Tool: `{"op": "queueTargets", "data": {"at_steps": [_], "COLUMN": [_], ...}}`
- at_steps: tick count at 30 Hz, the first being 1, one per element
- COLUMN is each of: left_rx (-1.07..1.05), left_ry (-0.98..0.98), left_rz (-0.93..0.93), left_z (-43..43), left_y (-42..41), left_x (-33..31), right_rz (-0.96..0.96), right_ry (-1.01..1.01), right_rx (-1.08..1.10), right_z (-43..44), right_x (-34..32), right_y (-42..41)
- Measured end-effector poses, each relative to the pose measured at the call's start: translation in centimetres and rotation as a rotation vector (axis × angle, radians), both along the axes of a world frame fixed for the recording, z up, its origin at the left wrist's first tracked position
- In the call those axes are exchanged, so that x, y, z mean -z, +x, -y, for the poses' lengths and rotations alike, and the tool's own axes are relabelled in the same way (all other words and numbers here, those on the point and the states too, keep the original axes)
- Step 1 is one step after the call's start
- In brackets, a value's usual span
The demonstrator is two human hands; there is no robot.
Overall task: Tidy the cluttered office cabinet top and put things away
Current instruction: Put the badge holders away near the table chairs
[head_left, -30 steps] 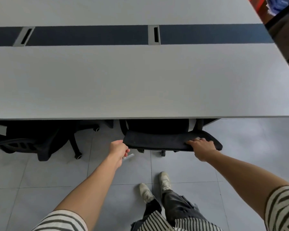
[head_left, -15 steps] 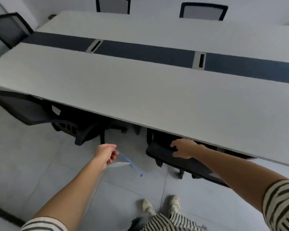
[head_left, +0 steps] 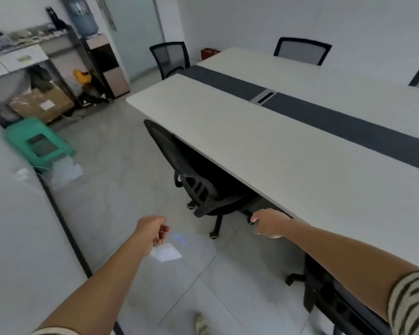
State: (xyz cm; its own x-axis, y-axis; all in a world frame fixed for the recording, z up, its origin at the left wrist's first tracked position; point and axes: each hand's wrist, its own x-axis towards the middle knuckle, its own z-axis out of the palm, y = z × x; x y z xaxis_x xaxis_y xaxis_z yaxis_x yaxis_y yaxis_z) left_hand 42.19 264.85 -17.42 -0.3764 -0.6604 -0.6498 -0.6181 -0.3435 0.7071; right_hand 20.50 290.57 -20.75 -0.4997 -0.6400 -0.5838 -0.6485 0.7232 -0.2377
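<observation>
The left hand (head_left: 153, 229) has its fingers curled, pinching one edge of a thin clear bag (head_left: 166, 252) with a blue strip. The bag hangs slack over the floor, too blurred to show any contents. A pinch that light could let the film slip out, or let it snag.

The right hand (head_left: 267, 226) hangs just beside the worktop's (head_left: 264, 146) near edge with loosely curled fingers and seems to hold nothing. A black chair (head_left: 203, 187) sits under that edge, its casters out on the floor, where a foot could clip them.

Farther along the likely path, a green stool (head_left: 38, 142) and loose plastic sheeting (head_left: 65, 169) lie on the floor and could cause a trip or a slip.

The cluttered cabinet top (head_left: 22, 36) lies well beyond the worktop's far left corner.
</observation>
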Motion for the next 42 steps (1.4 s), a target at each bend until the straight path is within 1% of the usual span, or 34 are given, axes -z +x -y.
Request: {"op": "queueTargets", "data": {"at_steps": [3, 5, 10, 13, 19, 24, 29, 32, 37, 42], "left_rx": [-0.026, -0.036, -0.057, -0.049, 0.024, 0.113, 0.181, 0.253, 0.397, 0.597], "left_ry": [-0.011, -0.031, -0.057, -0.047, -0.033, -0.052, -0.081, -0.069, -0.075, -0.084], "left_rz": [-0.014, -0.021, -0.048, -0.056, -0.052, 0.016, 0.028, 0.023, -0.001, 0.053], "left_z": [6.1, 10.1, 17.8, 21.4, 27.7, 34.8, 39.6, 41.6, 43.8, 45.4], "left_y": [1.0, 1.4, 0.4, -1.7, -7.9, -13.7, -18.4, -21.5, -27.0, -29.0], "left_x": [-1.4, -2.4, -3.6, -3.4, -2.7, -2.3, -1.7, -1.1, 1.3, 3.3], "right_rz": [0.024, 0.019, -0.04, -0.052, 0.056, 0.184, 0.194, 0.144, 0.05, 0.057], "right_ry": [-0.048, -0.115, -0.309, -0.354, -0.334, -0.259, -0.143, -0.087, -0.088, -0.069], "right_rx": [0.01, 0.024, 0.096, 0.114, 0.135, 0.175, 0.212, 0.246, 0.395, 0.542], "right_z": [7.5, 12.1, 20.8, 25.2, 32.6, 39.2, 42.7, 43.8, 44.9, 45.0], "right_x": [-0.8, -1.8, -4.5, -5.3, -3.1, -0.6, 0.9, 1.3, 1.6, 0.6], "right_y": [0.8, 1.4, 1.0, -0.6, -4.3, -7.2, -8.0, -7.1, -5.5, -3.5]}}
